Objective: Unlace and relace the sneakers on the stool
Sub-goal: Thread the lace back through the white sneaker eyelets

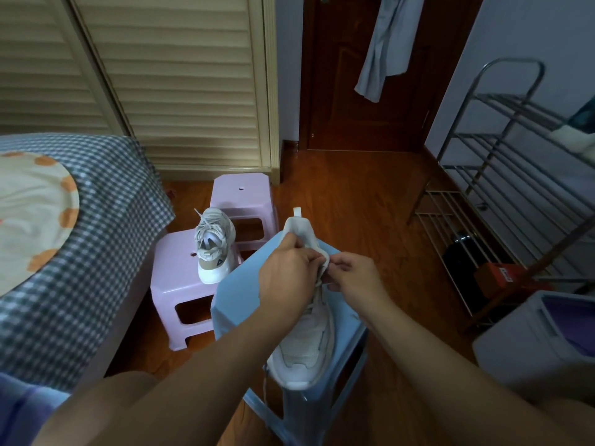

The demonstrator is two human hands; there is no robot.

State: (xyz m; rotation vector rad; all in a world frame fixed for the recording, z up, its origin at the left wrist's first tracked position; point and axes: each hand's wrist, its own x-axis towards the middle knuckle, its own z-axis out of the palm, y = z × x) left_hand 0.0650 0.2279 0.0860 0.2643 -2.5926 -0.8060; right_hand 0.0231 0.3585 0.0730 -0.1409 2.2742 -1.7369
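Left hand (pixel 287 274) fingers curled, gripping tongue/collar of white sneaker (pixel 306 346); right hand (pixel 357 275) fingertips pinching pale flat lace (pixel 323 282) at top eyelets. Sneaker: mesh-and-smooth upper, rounded thick sole, toe toward viewer, lying on blue plastic stool (pixel 238 304); loose lace end hangs over stool's near edge. Second sneaker (pixel 213 249), fully laced, beige heel patch with dark triangular logo, stands on nearer of two pink plastic stools (pixel 175 278). Count: two sneakers, three stools. Checked bedcover (pixel 96 201) left; metal rack (pixel 502 175) right.
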